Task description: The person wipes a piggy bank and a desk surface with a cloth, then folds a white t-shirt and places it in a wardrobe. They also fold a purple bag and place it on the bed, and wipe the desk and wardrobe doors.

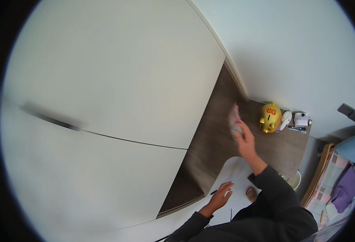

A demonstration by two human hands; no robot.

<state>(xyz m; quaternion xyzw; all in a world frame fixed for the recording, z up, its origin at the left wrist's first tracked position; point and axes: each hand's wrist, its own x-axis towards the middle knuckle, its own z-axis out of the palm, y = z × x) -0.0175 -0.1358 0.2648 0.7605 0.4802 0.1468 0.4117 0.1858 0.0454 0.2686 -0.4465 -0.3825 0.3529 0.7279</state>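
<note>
My right hand (246, 144) holds a blurred pink and grey cloth (235, 121) above the brown wood desktop (283, 148). To the right of the cloth stands a golden piggy bank (270, 118) with red markings and a slot. Lower down, my left hand (220, 198) has its fingers spread and nothing visible in it, near the desk's curved front edge. A small dark object (213, 192) shows just behind its fingers; whether they touch is unclear.
Large pale cabinet doors (120, 75) with a dark handle (53, 121) fill the left. Beside the piggy bank lie a white device (286, 120), a white and lilac instant camera (301, 119) and pens (297, 129). A white bin (295, 180) and a bed with purple fabric (345, 189) are at right.
</note>
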